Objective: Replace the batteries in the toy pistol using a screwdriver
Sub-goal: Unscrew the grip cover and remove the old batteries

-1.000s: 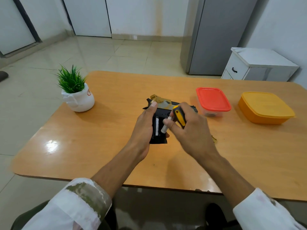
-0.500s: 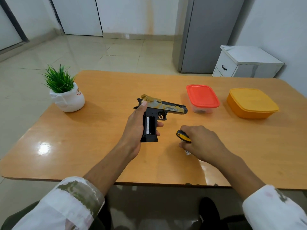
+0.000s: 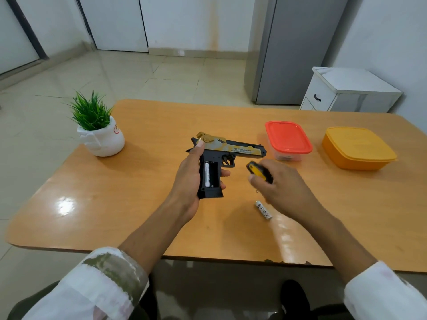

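- Change: one battery [image 3: 263, 210] now lies loose on the table [image 3: 138, 204], just below the right hand [image 3: 284, 188]; a second back we see it pinched in those fingers up at the pistol's handle.
- Right hand is off the table again and blurred. Its fingers curl round the yellow-and-black screwdriver [image 3: 257, 170], and we see nothing else in it.
- Left hand [image 3: 188, 179] keeps its grip round the handle of the toy pistol [image 3: 238, 148], thumb up by the hammer and barrel pointing right, held over the middle of the table.
- Handle compartment is open. A second battery [image 3: 207, 174] sits in the left slot and the right slot looks dark and empty. We can't find the cover in view.
- Our read: first old cell is out and the second is next. After that come fresh ones, the cover and the screw.
- Risk: the battery on the glossy top can roll toward the near edge.
- Red-lidded box [image 3: 287, 137] and orange box [image 3: 357, 146] sit shut at right; we can't tell where the new cells are.
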